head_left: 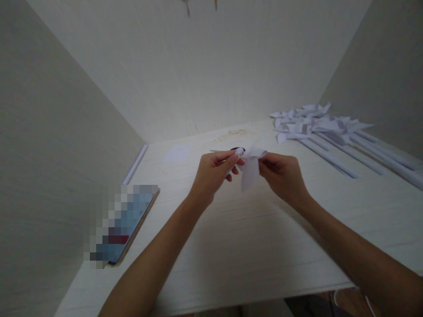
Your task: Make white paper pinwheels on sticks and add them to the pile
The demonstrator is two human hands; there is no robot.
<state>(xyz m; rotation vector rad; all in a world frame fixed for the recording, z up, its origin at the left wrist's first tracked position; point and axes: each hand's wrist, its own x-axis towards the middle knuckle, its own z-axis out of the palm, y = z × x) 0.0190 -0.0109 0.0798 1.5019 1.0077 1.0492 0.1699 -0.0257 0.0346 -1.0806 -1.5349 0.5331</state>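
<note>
Right of phone (137, 224), left hand (209, 174) and right hand (284, 176) both pinch a pinwheel (251, 171): shaped, seemingly unfinished. Farther right of phone, pile (306, 125) looks done; beyond phone, flat sheet (178, 152) and bare tube (135, 165) apparently unused.

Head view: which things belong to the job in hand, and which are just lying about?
Likely job:
folded white paper, in the fingers of left hand and right hand
paper square
left-side paper roll
pinwheel-like paper shapes
probably scissors, partly hidden

Likely lying about:
phone-like device, partly pixelated
</note>
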